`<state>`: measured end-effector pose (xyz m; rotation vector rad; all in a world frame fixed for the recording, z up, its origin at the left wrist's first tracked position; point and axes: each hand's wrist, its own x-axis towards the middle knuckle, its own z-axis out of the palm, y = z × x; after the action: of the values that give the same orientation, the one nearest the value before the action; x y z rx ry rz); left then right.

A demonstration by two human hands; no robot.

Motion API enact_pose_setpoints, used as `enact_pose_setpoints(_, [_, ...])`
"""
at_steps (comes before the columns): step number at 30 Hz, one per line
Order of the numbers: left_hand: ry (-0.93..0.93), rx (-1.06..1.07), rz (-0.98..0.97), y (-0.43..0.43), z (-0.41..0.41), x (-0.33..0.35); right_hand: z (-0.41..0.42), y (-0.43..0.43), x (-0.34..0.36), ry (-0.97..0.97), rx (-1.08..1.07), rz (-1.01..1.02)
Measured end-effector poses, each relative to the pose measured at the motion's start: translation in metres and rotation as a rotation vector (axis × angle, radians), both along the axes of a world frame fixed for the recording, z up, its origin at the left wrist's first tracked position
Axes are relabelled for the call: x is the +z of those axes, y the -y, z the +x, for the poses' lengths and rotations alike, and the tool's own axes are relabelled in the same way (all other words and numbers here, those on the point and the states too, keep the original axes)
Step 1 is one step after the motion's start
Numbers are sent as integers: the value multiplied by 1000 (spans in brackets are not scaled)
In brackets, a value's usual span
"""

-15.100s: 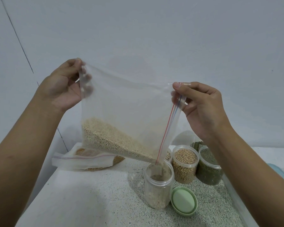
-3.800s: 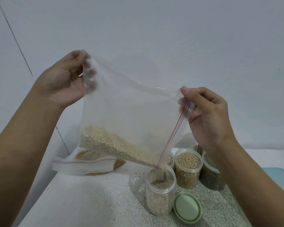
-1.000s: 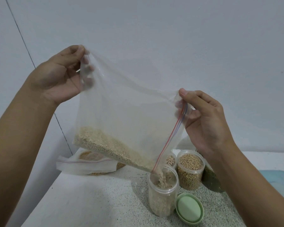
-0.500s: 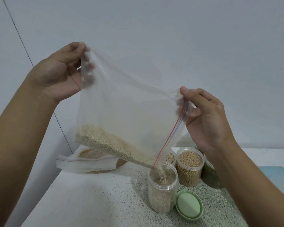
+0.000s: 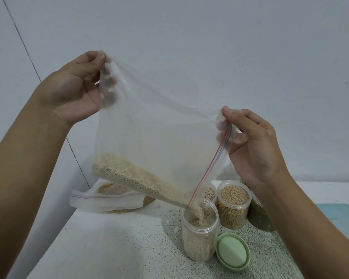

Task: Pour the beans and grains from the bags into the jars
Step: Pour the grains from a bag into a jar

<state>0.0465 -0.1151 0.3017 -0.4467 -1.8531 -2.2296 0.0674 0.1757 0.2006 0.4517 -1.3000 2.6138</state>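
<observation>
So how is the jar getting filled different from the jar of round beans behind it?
The front jar holds fine pale grain, and more is falling in from the bag; the back jar holds bigger round yellow beans. The front jar is partly full, the back jar nearly full. Both are clear, upright and without lids.

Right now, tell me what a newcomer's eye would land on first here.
First, the clear zip bag held up mid-frame, the left hand pinching its high corner and the right hand its lower one. Pale grain streams from the bottom corner into an open jar on the speckled counter, a green lid beside it.
</observation>
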Motion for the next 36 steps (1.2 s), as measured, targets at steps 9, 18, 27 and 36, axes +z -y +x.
enact_pose_setpoints(9, [0, -2, -11, 3, -2, 2, -1, 0, 2, -3, -2, 1])
enact_pose_setpoints(18, [-1, -15, -11, 3, -3, 2, -3, -2, 0, -3, -8, 4])
enact_pose_setpoints(27, [9, -25, -11, -4, -2, 2, -3, -5, -1, 22, -38, 6])
enact_pose_setpoints(36, [7, -40, -45, -16, -13, -8, -9, -19, -11, 29, -51, 1])
